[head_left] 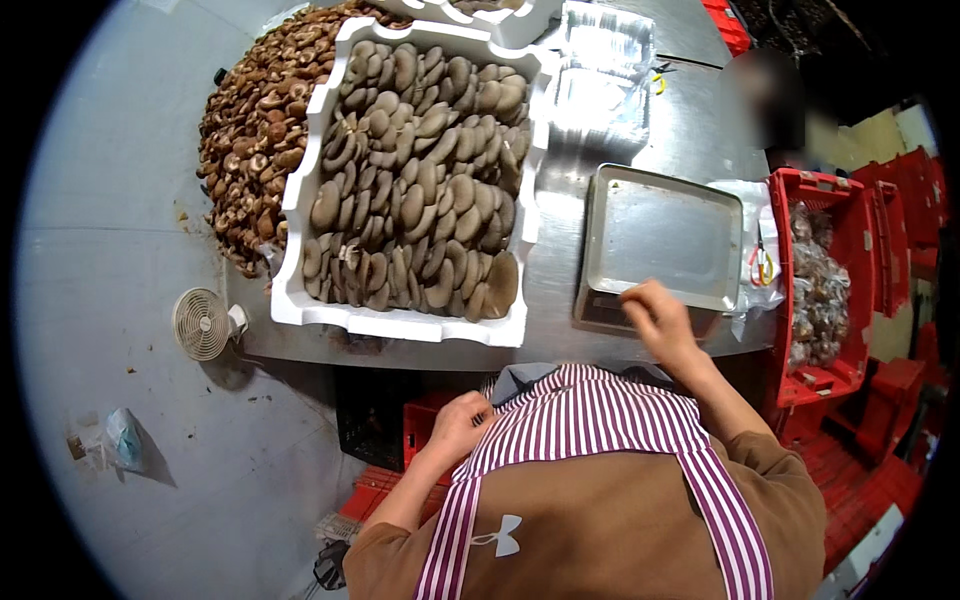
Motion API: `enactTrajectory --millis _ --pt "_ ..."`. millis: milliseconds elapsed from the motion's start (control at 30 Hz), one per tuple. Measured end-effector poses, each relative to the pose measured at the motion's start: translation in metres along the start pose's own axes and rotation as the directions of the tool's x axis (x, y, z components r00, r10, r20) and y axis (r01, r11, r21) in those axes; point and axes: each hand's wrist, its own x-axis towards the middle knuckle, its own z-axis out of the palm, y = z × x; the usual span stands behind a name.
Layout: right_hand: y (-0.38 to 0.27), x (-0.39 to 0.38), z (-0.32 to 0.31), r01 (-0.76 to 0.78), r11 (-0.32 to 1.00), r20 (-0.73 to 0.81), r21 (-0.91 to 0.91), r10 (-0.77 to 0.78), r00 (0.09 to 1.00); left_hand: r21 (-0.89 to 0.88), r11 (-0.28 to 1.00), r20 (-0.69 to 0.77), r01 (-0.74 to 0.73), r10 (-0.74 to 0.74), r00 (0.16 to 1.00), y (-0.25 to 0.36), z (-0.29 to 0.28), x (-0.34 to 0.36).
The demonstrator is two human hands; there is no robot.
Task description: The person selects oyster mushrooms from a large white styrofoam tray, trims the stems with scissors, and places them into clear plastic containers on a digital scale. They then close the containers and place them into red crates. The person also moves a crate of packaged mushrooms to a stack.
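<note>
My right hand (660, 318) hovers at the near edge of a shallow metal tray (665, 235), its fingers curled in and nothing visible in them. The tray holds no goods and seems to rest on a boxy base. At my waist, my left hand (462, 425) is closed against the striped apron (570, 420); whatever its fingers may hold is hidden. Ahead and to the left stands a white foam box (400, 325), filled with rows of grey-brown oyster mushrooms (420, 180).
Brown mushrooms (255, 140) lie heaped beyond the box. Stacked clear plastic trays (605, 80) and yellow-handled scissors (660, 80) are farther back. Orange-handled scissors (763, 265) lie beside a red crate (870, 360) of bagged goods. A small fan (203, 324) stands left.
</note>
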Motion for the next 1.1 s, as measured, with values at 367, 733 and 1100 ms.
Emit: enactTrajectory --millis 367,733,1100 --pt "0.147 -0.027 -0.093 -0.344 0.926 -0.593 -0.156 0.191 0.782 -0.488 0.868 -0.153 -0.095 0.022 0.988 0.1 0.064 0.191" --pt "0.197 -0.032 -0.103 -0.378 0.905 -0.55 -0.196 0.218 0.806 -0.568 0.822 -0.053 0.04 -0.085 0.995 0.096 0.11 0.245" --pt "0.021 0.067 -0.149 0.038 0.995 -0.502 -0.087 -0.077 0.862 0.254 0.517 -0.712 -0.817 0.672 0.204 0.224 -0.155 0.069"
